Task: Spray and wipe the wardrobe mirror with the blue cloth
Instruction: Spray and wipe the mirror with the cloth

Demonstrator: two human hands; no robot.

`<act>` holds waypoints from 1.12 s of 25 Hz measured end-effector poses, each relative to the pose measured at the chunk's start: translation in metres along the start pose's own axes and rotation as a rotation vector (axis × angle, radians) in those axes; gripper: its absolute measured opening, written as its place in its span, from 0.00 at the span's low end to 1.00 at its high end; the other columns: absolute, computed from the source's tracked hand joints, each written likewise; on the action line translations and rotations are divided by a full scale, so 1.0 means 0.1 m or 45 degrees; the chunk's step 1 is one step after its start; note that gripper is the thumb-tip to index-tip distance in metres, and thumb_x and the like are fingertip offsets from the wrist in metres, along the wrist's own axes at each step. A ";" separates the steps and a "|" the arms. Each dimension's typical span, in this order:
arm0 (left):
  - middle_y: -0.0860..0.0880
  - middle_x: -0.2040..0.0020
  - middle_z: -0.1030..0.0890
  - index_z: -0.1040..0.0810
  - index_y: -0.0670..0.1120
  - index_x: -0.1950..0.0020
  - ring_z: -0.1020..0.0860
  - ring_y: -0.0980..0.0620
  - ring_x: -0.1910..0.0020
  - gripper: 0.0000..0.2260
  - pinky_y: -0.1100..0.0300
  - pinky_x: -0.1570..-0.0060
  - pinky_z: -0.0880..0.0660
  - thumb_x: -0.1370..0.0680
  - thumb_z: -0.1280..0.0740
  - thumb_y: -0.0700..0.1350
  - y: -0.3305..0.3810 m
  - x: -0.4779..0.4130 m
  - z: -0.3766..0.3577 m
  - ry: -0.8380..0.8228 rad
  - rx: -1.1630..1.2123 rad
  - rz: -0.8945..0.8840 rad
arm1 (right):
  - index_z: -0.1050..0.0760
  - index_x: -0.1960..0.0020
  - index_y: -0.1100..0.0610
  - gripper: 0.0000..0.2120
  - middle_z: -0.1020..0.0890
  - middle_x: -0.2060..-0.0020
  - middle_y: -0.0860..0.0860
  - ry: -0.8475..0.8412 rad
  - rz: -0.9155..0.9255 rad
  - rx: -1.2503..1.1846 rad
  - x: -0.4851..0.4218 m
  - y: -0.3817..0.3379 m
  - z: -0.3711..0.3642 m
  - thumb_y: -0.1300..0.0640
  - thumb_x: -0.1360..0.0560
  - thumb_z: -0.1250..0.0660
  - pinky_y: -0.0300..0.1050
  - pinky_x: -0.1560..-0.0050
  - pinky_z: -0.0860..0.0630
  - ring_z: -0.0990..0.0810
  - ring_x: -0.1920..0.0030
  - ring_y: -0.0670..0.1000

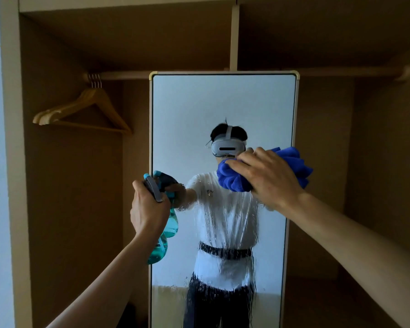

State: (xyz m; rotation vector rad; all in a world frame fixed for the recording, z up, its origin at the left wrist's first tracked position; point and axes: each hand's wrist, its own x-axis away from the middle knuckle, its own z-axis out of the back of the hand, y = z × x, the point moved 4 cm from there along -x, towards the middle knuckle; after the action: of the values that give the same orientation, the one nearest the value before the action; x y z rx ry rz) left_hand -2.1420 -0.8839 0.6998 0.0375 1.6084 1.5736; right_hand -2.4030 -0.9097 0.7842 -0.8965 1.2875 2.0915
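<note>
The open wardrobe (57, 162) fills the frame, and the tall mirror (223, 102) stands at its centre. The glass is wet: spray runs down in streaks through the lower middle of the picture, while the upper part looks dry.

The main risk is probably those runs. If the wipe stays high on the right, the liquid may reach the bottom edge or dry into marks. A hard push near the right edge could also rock the mirror, and how it is fixed cannot be seen.

The blue cloth (232, 179) is bunched at centre right, against the glass and overlapping the mirror's right frame. Wadded like that it may smear rather than lift, and a fold could slip from under the palm.

The spray bottle (159, 250) sits at the mirror's left edge, lower centre-left, with its nozzle close to the glass. It might knock the frame if the arm swings.

The right hand (268, 178) lies over the cloth, fingers spread and curved onto it, pressing it to the mirror. The left hand (148, 209) is wrapped tight round the bottle's neck. Whether a finger is on the trigger cannot be told.
</note>
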 end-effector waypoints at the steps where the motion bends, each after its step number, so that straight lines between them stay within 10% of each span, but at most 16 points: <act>1: 0.45 0.51 0.23 0.37 0.46 0.40 0.21 0.44 0.60 0.15 0.49 0.62 0.22 0.21 0.34 0.38 0.00 0.00 0.00 -0.004 -0.003 0.000 | 0.25 0.36 0.53 0.24 0.20 0.49 0.51 -0.002 0.000 0.000 -0.03 0.03 0.02 0.66 0.30 0.28 0.53 0.52 0.26 0.24 0.53 0.56; 28: 0.42 0.48 0.22 0.35 0.44 0.38 0.22 0.41 0.57 0.15 0.53 0.65 0.28 0.21 0.34 0.37 0.02 0.03 0.01 -0.004 -0.039 -0.004 | 0.26 0.33 0.54 0.26 0.20 0.46 0.53 0.023 -0.134 0.004 0.10 0.56 0.26 0.64 0.29 0.26 0.57 0.48 0.24 0.22 0.51 0.58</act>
State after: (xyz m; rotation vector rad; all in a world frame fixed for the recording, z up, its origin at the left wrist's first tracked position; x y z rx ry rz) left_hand -2.1445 -0.8806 0.7004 0.0207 1.5805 1.5947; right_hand -2.4565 -0.9087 0.8171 -0.9632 1.2256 2.0033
